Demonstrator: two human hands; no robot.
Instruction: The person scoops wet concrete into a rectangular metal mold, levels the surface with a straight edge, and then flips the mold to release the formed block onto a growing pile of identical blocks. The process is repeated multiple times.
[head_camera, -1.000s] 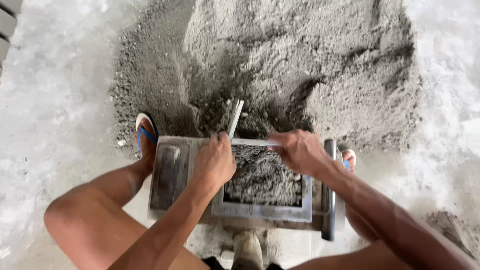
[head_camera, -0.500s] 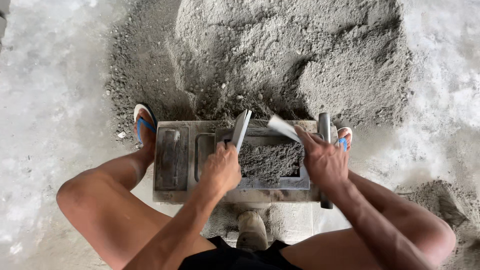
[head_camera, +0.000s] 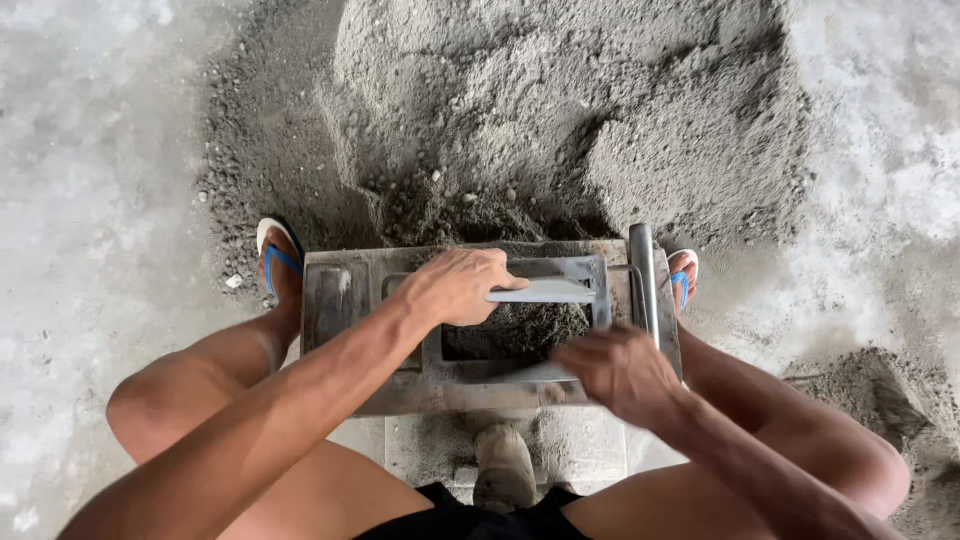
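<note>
Over the metal mould, filled with grey mix at centre, the left hand has its grip closed on a flat blade. Right hand, at 4 o'clock, pinches another strip; scrape level, blade flat on the rim.

Pale concrete floor, grey sand heap, daylight

A metal mould sits on the floor between the person's feet; behind it rises a heap of sand mix; damp mix lies in the mould's cavity; a flat blade lies across the cavity; an upright bar stands along the mould's right edge; a sandal lies left, another sandal right.
</note>
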